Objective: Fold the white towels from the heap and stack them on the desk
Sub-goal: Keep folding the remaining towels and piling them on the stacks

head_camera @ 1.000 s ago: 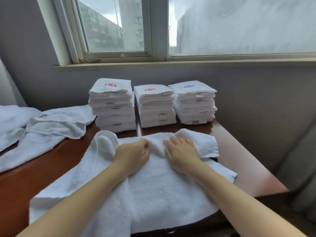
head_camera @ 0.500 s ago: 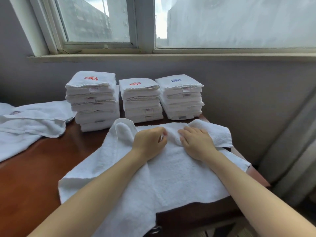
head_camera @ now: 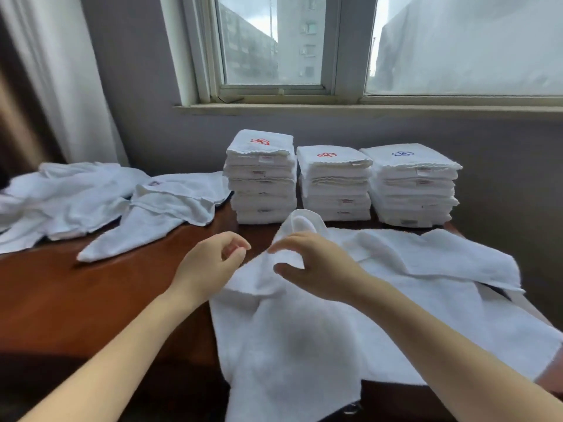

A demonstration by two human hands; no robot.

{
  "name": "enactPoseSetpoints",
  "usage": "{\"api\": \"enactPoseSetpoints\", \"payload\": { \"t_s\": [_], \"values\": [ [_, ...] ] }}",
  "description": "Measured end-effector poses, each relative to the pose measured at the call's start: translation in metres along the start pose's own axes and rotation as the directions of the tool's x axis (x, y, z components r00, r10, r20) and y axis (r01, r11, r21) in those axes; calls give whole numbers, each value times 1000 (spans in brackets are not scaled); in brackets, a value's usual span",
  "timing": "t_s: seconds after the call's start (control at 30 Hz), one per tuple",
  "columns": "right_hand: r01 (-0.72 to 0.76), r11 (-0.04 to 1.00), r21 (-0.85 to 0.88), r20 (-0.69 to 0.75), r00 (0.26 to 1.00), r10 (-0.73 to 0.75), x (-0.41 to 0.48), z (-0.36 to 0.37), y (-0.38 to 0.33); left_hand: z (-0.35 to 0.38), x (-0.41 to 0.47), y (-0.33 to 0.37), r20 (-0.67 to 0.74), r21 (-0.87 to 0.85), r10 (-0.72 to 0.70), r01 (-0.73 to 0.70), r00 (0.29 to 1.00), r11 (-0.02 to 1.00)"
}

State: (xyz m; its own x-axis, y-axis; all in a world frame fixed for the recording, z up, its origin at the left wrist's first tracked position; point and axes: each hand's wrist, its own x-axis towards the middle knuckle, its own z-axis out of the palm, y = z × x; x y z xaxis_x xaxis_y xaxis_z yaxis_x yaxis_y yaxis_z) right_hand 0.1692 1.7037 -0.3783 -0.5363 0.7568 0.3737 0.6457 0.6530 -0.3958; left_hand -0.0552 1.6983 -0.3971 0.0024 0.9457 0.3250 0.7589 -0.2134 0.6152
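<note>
A white towel (head_camera: 350,324) lies spread and rumpled on the brown desk (head_camera: 91,296), its near part hanging over the front edge. My right hand (head_camera: 313,269) hovers over its raised left corner, and thumb and fingertips pinch a bunched fold there. Just left of the towel, my left hand (head_camera: 210,263) is above bare desk with loosely curled fingers that hold nothing. Three stacks of folded towels stand at the back: left (head_camera: 262,181), middle (head_camera: 335,187), right (head_camera: 411,187). The heap of unfolded towels (head_camera: 76,202) lies at the far left.
A grey wall and a window sill (head_camera: 365,108) run behind the stacks. A curtain (head_camera: 54,80) hangs at the left. The desk's right edge (head_camera: 545,321) lies under the spread towel.
Both hands have lifted off the towel's far edge and moved left. The left hand has come off the towel; the right hand now pinches a fold. My view has swung left.
</note>
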Motion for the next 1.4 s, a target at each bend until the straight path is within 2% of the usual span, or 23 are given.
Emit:
{"api": "enactPoseSetpoints", "payload": {
  "t_s": [0.07,0.27,0.47,0.53,0.6,0.7,0.8,0.93,1.07,1.13,1.3,1.4],
  "values": [
    [42,999,-22,72,997,-40,13,16,-14,-9,-13,-17,1,33,-64,64,998,997],
    [88,983,-159,273,961,-42,46,55,-37,-19,-45,-41,36,79,-176,172,984,982],
    [44,986,-162,327,945,12,63,80,-46,-22,-61,-42,65,-4,-203,203,977,979],
    [52,991,-125,239,971,-21,70,77,-47,-24,-62,-41,95,-105,-225,234,970,966],
    [-2,1000,-13,51,999,2,82,66,-48,-29,-60,-36,167,-263,-216,255,962,930],
    [-31,971,238,-217,973,84,108,41,-57,-43,-53,-25,214,-449,-152,236,965,862],
    [-5,910,415,-311,939,147,134,23,-70,-70,-42,-17,132,-497,-151,198,980,845],
    [2,835,551,-314,927,205,160,19,-85,-112,-23,-26,-67,-351,-194,159,979,923],
    [-31,769,639,-242,940,239,183,32,-101,-136,-14,-62,-159,-294,-264,209,951,933],
    [-70,703,708,-165,951,260,192,43,-113,-143,-14,-83,-186,-224,-308,265,933,938],
    [-244,502,829,100,950,296,213,79,-142,-153,-22,-128,-283,-48,-364,365,888,930],
    [-407,397,823,345,913,219,221,106,-148,-156,-32,-144,-281,200,-398,459,874,866]
  ]
}}
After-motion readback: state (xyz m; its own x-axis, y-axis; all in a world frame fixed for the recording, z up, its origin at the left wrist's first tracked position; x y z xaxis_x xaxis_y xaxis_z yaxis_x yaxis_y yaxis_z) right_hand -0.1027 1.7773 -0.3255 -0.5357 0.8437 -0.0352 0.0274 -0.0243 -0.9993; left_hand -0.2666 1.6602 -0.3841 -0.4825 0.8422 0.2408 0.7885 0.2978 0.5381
